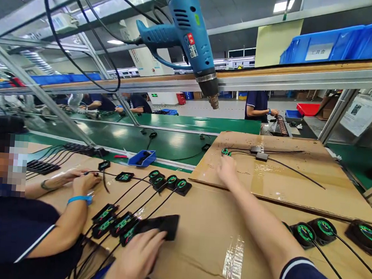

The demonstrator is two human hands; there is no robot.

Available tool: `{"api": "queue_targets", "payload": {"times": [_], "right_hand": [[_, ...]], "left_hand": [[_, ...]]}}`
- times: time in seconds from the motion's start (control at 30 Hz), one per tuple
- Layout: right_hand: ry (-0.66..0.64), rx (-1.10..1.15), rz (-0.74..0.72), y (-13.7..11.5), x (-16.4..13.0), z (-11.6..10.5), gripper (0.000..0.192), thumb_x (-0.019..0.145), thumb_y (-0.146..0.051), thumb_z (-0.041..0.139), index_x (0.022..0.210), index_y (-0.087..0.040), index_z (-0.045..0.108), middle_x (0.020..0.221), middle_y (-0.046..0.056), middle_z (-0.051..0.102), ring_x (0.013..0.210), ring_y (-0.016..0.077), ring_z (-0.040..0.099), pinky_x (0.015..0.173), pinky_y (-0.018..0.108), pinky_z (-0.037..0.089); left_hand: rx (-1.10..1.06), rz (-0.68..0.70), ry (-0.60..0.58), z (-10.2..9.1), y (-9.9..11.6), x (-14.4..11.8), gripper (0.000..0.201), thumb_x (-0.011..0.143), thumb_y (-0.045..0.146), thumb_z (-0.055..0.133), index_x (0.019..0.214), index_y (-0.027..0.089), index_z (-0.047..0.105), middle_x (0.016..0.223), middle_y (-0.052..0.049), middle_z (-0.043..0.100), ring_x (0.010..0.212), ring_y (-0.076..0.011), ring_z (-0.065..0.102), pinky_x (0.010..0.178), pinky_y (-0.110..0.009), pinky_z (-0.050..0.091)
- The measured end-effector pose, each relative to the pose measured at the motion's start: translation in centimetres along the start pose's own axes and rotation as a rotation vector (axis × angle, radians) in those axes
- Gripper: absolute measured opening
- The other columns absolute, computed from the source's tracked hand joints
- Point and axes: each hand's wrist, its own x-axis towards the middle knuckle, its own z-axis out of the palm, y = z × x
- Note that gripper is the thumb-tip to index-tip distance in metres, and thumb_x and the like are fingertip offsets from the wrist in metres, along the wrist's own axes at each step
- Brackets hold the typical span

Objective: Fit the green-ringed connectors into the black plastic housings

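My right hand (226,170) reaches onto the raised cardboard sheet, fingers closed at a small green round circuit board (225,151) wired to dark grey rectangular blocks (261,156). My left hand (138,255) is bent over a dark, flat black piece (167,226), fingertips against its edge; blur and the hand hide part of it. Beside it lie several black boxes with green circuit boards (123,223), cabled to black fan housings (182,186) with round green boards. More fan housings (324,229) lie to the right, by my right forearm.
A blue power drill (193,33) hangs overhead on its cord. To the left, a co-worker's hands (87,181) handle a cable. A blue parts tray (142,158) stands by the green conveyor (173,143). Blue bins (326,43) sit on the upper shelf.
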Motion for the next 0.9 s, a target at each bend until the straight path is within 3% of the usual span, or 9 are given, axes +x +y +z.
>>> {"api": "queue_targets", "payload": {"times": [0.1, 0.2, 0.27, 0.37, 0.47, 0.57, 0.63, 0.77, 0.9], "right_hand": [[-0.046, -0.118, -0.023, 4.2, 3.3, -1.8, 0.053, 0.079, -0.005, 0.06, 0.132, -0.003, 0.054, 0.153, 0.023, 0.04, 0.146, 0.0358, 0.028, 0.121, 0.058, 0.01], [-0.134, -0.197, -0.062, 6.9, 5.5, -2.1, 0.061, 0.077, -0.001, 0.061, 0.137, -0.004, 0.051, 0.158, 0.022, 0.035, 0.148, 0.0347, 0.026, 0.122, 0.055, 0.01], [-0.204, -0.231, -0.08, 7.6, 6.5, -1.8, 0.056, 0.078, -0.001, 0.062, 0.133, -0.004, 0.053, 0.15, 0.022, 0.046, 0.143, 0.0327, 0.036, 0.12, 0.052, 0.018], [-0.283, -0.271, -0.057, 7.8, 7.9, -0.9, 0.037, 0.085, -0.011, 0.065, 0.12, -0.002, 0.059, 0.132, 0.023, 0.06, 0.133, 0.0343, 0.046, 0.115, 0.053, 0.025], [-0.334, -0.287, -0.002, 8.0, 9.2, 0.0, 0.039, 0.086, -0.03, 0.071, 0.113, -0.005, 0.061, 0.127, 0.026, 0.061, 0.127, 0.0386, 0.05, 0.109, 0.055, 0.033], [-0.363, -0.273, 0.056, 8.1, 10.0, 0.8, 0.044, 0.083, -0.038, 0.073, 0.116, -0.01, 0.063, 0.122, 0.024, 0.064, 0.112, 0.0355, 0.06, 0.099, 0.048, 0.045], [-0.351, -0.264, 0.101, 7.7, 9.7, 1.0, 0.044, 0.085, -0.037, 0.071, 0.119, -0.011, 0.062, 0.118, 0.022, 0.066, 0.106, 0.0338, 0.063, 0.094, 0.045, 0.049], [-0.313, -0.242, 0.14, 5.5, 7.1, 0.5, 0.038, 0.084, -0.034, 0.069, 0.113, -0.01, 0.066, 0.111, 0.022, 0.069, 0.103, 0.0336, 0.065, 0.088, 0.041, 0.051], [-0.362, -0.185, 0.079, 1.7, 1.5, -1.2, 0.032, 0.081, -0.037, 0.072, 0.102, -0.013, 0.071, 0.1, 0.014, 0.073, 0.094, 0.027, 0.068, 0.083, 0.033, 0.052]], "left_hand": [[0.0, 0.136, 0.033, 4.7, 2.7, 5.5, 0.037, 0.093, 0.005, 0.046, 0.12, 0.018, 0.067, 0.111, -0.011, 0.071, 0.093, -0.0213, 0.068, 0.084, -0.034, 0.057], [0.03, 0.176, 0.041, 7.8, 4.8, 9.1, 0.038, 0.091, 0.002, 0.045, 0.121, 0.015, 0.065, 0.105, -0.013, 0.07, 0.084, -0.0207, 0.067, 0.081, -0.037, 0.057], [0.02, 0.182, 0.04, 8.6, 5.4, 10.2, 0.035, 0.093, 0.007, 0.049, 0.124, 0.013, 0.062, 0.106, -0.016, 0.069, 0.09, -0.0234, 0.067, 0.084, -0.04, 0.056], [-0.076, 0.158, 0.068, 8.0, 5.5, 9.9, 0.043, 0.094, 0.022, 0.06, 0.135, 0.011, 0.053, 0.122, -0.022, 0.065, 0.114, -0.0315, 0.063, 0.096, -0.05, 0.053], [-0.205, -0.004, 0.163, 7.1, 5.6, 7.8, 0.067, 0.089, 0.034, 0.071, 0.146, 0.016, 0.042, 0.137, -0.023, 0.056, 0.13, -0.0351, 0.054, 0.105, -0.055, 0.049], [-0.3, -0.306, 0.277, 7.1, 6.5, 4.9, 0.082, 0.082, 0.037, 0.078, 0.149, 0.017, 0.035, 0.138, -0.021, 0.053, 0.132, -0.0349, 0.052, 0.108, -0.056, 0.048], [-0.37, -0.506, 0.269, 7.8, 7.2, 3.6, 0.084, 0.081, 0.038, 0.08, 0.148, 0.017, 0.034, 0.138, -0.02, 0.053, 0.131, -0.0345, 0.053, 0.109, -0.058, 0.047], [-0.62, -0.754, 0.175, 9.6, 7.7, 3.6, 0.081, 0.079, 0.035, 0.081, 0.143, 0.018, 0.035, 0.136, -0.017, 0.055, 0.124, -0.0302, 0.058, 0.107, -0.054, 0.049], [-0.722, -0.788, 0.165, 10.1, 7.5, 5.0, 0.054, 0.078, 0.031, 0.079, 0.123, 0.02, 0.051, 0.121, -0.011, 0.062, 0.116, -0.0279, 0.061, 0.103, -0.05, 0.05]]}}
